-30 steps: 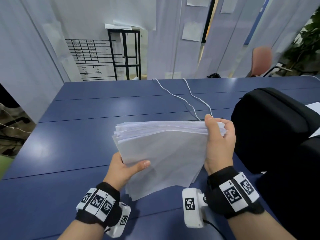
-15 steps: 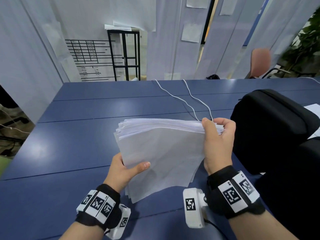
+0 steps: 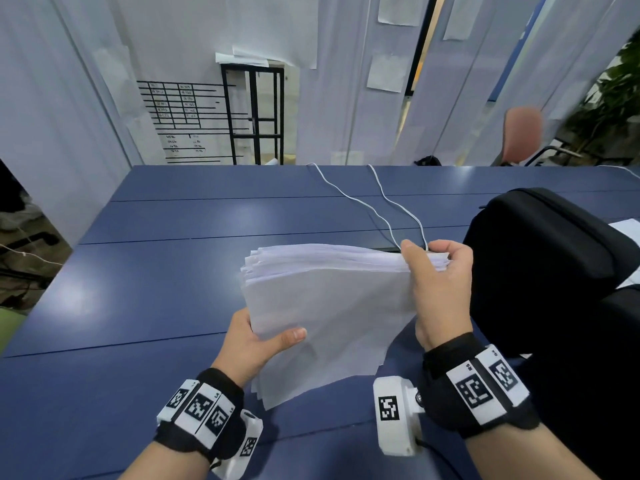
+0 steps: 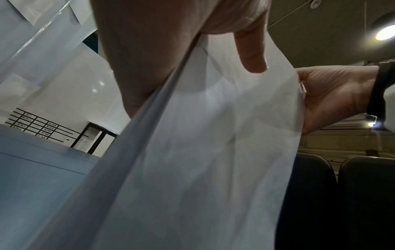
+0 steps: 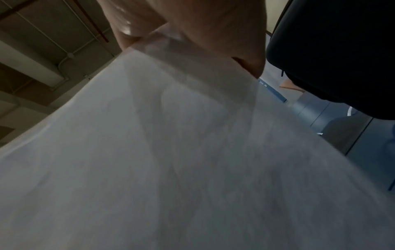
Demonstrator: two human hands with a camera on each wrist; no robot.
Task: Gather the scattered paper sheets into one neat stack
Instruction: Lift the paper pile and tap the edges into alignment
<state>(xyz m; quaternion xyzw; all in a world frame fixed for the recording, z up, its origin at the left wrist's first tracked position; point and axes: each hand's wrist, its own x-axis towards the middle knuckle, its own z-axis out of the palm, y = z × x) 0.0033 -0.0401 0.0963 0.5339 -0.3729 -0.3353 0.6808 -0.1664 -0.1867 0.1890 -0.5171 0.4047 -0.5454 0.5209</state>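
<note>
From the head view I see my left hand (image 3: 258, 344) gripping the lower left edge of the paper stack (image 3: 332, 306), thumb over the front sheet, while my right hand (image 3: 440, 289) clamps its upper right corner, fingers curled over the far side. The stack hangs tilted above the blue table (image 3: 138, 278); a black bag (image 3: 540, 258) sits beyond my right fingers.

Left wrist view: my thumb (image 4: 252, 50) presses the sheets.

Right wrist view: the stack fills the picture under my fingers (image 5: 213, 33).
</note>
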